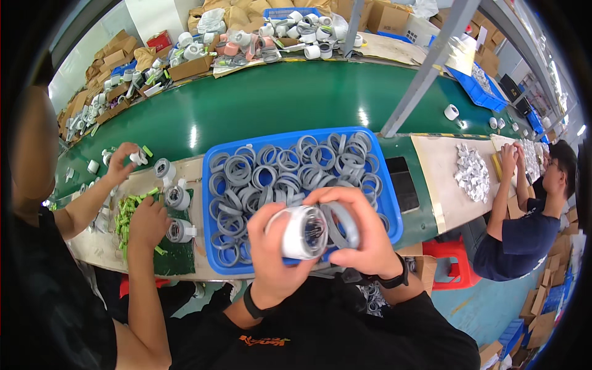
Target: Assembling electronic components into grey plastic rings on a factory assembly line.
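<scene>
My left hand [266, 259] is closed round a white cylindrical housing [297, 232], its open end with dark inner parts turned to the right. My right hand [373, 243] grips a grey plastic ring [347, 226], which stands on edge close beside that open end. Whether ring and housing touch, I cannot tell. Both hands are above the near side of a blue tray [207, 185], heaped with loose grey rings [265, 176] of the same sort.
Beyond the tray runs a green conveyor belt [246, 102]. At left, a co-worker's hands [150, 222] are near green pieces [126, 216] and white housings [177, 198]. A black flat object [404, 188] lies right of the tray. Farther right, another person [518, 222] sits by white parts [472, 172].
</scene>
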Tool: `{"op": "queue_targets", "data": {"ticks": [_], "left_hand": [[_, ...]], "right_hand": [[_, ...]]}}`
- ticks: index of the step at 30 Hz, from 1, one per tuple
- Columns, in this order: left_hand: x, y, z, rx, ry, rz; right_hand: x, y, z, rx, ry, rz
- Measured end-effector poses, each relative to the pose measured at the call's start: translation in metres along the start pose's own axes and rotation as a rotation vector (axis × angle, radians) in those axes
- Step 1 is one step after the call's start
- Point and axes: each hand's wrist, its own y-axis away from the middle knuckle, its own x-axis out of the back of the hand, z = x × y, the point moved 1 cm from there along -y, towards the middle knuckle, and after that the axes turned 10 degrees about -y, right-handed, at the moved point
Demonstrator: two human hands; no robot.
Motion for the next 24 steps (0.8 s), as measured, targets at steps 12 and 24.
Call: {"op": "queue_targets", "data": {"ticks": [12,24], "left_hand": [[-0.009,-0.010,-0.058,0.642,1.040,-0.262],[-0.016,-0.001,-0.051,0.662,1.150,-0.287]], "right_hand": [[0.019,-0.025,0.032,-0.084,-0.405,0.033],[0.019,-0.008,0.038,0.057,-0.207,0.014]]}}
